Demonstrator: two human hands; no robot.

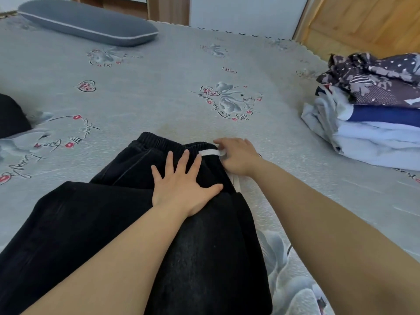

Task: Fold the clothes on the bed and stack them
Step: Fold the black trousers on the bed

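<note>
1. Black trousers (pixel 127 223) lie spread on the bed (pixel 159 92).
2. Left hand (pixel 181 185) presses flat on them, fingers splayed.
3. Right hand (pixel 238 155) curls at the waistband, seemingly pinching the white drawstring (pixel 210 152).
4. Folded stack (pixel 372 119) sits far right.

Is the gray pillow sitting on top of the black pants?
No, the gray pillow lies at the bed's far corner, well apart from the black pants.

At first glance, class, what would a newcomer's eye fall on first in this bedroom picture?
The black trousers spread on the near part of the bed, with the left hand pressed flat on them and the right hand at the white drawstring by the waistband. Next, the stack of clothes at the right edge.
</note>
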